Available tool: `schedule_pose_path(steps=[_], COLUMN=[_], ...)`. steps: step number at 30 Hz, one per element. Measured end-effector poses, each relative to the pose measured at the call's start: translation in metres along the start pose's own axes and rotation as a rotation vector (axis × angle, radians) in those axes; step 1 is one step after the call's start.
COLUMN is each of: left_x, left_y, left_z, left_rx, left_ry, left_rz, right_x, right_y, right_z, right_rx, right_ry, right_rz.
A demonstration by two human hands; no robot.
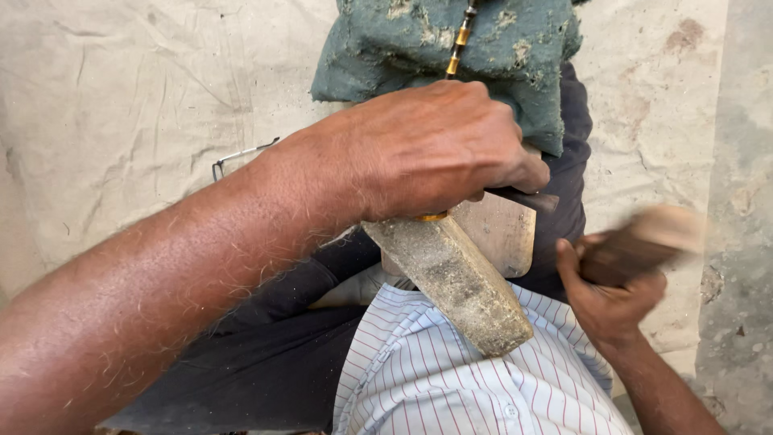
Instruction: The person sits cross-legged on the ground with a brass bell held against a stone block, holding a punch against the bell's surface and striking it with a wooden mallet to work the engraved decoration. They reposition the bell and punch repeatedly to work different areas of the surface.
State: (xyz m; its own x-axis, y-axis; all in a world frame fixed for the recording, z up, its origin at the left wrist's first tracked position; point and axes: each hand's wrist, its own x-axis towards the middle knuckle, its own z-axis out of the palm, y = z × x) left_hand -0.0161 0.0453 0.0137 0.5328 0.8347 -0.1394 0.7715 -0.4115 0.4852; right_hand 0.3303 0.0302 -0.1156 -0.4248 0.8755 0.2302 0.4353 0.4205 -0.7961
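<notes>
My left hand (435,149) is closed in a fist over a thin dark rod with gold bands (460,36). The rod comes out above the knuckles, and a gold bit shows below the hand. The fist rests on a pale wooden block (503,234) and a long grey bar (463,286) that leans against my striped shirt. A dark tip (538,200) pokes out by my left thumb. My right hand (608,302), lower right, grips a brown wooden tool (644,242) that is blurred with motion, just right of the block.
A stained teal cloth (378,48) lies over my knee at the top. A bent wire (241,153) lies on the creased canvas sheet (121,105) to the left. Rough grey ground (741,242) runs down the right edge.
</notes>
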Motion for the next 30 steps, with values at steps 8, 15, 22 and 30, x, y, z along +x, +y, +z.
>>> schedule_pose_path(steps=[8, 15, 22, 30], left_x=[-0.011, -0.033, -0.039, -0.048], left_y=[-0.008, -0.015, -0.014, -0.004], left_z=[0.005, 0.019, 0.036, 0.059], left_rx=[-0.161, -0.145, -0.189, -0.302], left_ry=[0.319, 0.499, 0.600, 0.819], left_rz=[0.079, 0.046, -0.061, -0.225], right_x=[0.040, 0.081, 0.122, 0.177], right_y=[-0.036, -0.075, -0.038, 0.003], right_z=[-0.014, -0.031, -0.063, -0.083], right_rx=[0.046, -0.068, -0.552, -0.199], right_ry=[-0.071, -0.158, -0.480, -0.437], right_rz=[0.046, 0.181, 0.132, 0.201])
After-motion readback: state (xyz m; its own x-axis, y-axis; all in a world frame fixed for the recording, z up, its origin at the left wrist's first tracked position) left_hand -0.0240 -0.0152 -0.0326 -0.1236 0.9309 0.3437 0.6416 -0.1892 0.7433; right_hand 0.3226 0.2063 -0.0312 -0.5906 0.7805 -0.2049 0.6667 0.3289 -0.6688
